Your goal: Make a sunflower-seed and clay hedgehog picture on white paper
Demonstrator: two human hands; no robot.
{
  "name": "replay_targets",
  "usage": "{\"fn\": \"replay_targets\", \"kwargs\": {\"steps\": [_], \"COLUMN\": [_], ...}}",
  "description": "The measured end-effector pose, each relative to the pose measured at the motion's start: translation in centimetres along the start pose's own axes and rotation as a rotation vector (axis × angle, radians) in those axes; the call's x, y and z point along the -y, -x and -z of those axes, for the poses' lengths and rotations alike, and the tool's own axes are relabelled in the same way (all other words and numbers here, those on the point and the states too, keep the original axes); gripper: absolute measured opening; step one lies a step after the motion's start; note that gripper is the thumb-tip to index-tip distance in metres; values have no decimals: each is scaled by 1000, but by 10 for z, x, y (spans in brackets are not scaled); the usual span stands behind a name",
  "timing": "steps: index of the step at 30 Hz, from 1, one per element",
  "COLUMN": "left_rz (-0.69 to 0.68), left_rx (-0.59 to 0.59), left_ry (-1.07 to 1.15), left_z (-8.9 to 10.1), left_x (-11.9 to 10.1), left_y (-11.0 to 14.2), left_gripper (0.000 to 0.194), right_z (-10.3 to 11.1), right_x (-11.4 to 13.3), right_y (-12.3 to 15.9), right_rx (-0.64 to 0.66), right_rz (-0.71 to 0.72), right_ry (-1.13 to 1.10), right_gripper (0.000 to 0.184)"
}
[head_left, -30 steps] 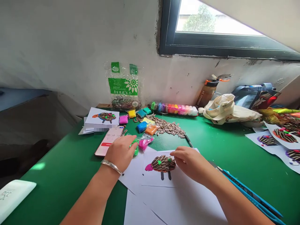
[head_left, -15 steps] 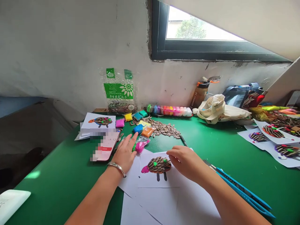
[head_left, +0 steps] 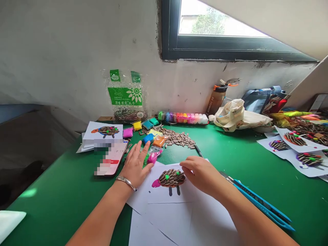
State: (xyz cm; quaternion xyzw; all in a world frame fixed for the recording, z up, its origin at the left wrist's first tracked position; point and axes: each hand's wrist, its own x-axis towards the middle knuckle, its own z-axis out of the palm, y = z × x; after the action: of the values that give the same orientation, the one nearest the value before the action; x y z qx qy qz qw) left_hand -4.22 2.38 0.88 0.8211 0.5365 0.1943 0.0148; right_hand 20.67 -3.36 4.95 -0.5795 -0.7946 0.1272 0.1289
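Here the left hand (head_left: 135, 167) is hovering low, fingers spread apart, partly covering a bright green clay packet (head_left: 146, 161) just beside a clear bag of magenta clay (head_left: 154, 155); contact is staying hard to tell. The right hand (head_left: 201, 172) is curling its fingers at the right edge of a striped-seed animal picture with a magenta head (head_left: 171, 178), though whether they're gripping anything, I cannot tell. That picture is lying flat between the hands, near side of the loose striped seed pile (head_left: 180, 139).
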Motion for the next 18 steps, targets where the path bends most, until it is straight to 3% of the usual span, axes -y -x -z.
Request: {"fn": "replay_targets", "kwargs": {"steps": [4,12,18], "left_rz": [-31,-76,49], "left_rx": [105,86,100], "left_ry": [-78,-85,-150], "left_z": [-5,-9,6], "left_x": [1,-8,-7], "left_y": [-1,-2,1], "left_gripper": [63,56,66], "right_z": [1,-4,-4], "right_x": [1,-1,0], "right_y": [0,-2,0], "right_rx": [13,46,36], "right_rz": [-5,20,-4], "right_ry": [-3,3,-8], "right_gripper": [30,29,30]}}
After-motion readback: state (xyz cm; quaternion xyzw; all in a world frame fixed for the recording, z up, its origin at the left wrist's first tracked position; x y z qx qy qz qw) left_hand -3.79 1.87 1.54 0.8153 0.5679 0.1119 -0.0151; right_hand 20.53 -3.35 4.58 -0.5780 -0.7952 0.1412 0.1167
